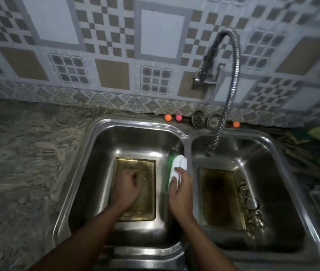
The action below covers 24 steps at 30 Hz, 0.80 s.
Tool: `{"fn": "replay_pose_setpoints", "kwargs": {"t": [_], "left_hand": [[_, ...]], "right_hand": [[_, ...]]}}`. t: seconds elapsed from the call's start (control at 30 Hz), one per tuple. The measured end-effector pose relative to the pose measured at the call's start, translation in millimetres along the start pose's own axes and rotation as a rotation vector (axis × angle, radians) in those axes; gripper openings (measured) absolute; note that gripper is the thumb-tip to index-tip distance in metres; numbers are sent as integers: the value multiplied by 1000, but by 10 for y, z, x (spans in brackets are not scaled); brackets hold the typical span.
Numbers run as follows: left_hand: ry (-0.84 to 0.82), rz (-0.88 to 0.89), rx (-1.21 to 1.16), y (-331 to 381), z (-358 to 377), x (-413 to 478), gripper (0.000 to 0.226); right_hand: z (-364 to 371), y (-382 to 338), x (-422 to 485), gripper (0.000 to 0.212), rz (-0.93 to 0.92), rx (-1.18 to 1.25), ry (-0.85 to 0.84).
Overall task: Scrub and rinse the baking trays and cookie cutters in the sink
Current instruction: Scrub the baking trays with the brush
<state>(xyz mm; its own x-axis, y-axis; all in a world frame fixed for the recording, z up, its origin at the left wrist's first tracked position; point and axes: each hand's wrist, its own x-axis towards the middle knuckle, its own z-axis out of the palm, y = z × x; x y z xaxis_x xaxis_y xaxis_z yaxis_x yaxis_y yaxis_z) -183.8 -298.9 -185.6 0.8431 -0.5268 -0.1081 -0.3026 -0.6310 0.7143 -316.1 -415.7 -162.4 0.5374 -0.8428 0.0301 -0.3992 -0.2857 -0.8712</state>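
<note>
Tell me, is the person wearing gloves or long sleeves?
No. The left hand and right hand have no gloves. No sleeves, watch or bracelets show on the arms up to the picture's edge.

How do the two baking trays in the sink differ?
The left tray lies in the left basin under the left hand; the right tray lies untouched in the right basin. Cookie cutters lie beside the right tray, none beside the left tray. Both are rectangular and golden.
</note>
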Motion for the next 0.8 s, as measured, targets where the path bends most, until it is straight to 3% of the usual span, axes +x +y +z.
{"fn": "replay_pose_setpoints", "kwargs": {"t": [0.13,0.3,0.43,0.6,0.8], "left_hand": [[-33,137,-59,720,315,-102,28],[-147,298,-1,1499,889,-276,26],[-282,190,106,1834,1515,-377,23],[-396,-3,229,1718,2393,-378,41],[-467,-161,456,1781,2804,-539,43]], "right_hand": [[-589,20,195,26,0,101,230],[-1701,364,460,31,-26,106,403],[-2795,803,675,37,18,4,465],[-4022,1435,927,41,-13,-183,477],[-4663,1974,1015,30,77,-340,275]]}}
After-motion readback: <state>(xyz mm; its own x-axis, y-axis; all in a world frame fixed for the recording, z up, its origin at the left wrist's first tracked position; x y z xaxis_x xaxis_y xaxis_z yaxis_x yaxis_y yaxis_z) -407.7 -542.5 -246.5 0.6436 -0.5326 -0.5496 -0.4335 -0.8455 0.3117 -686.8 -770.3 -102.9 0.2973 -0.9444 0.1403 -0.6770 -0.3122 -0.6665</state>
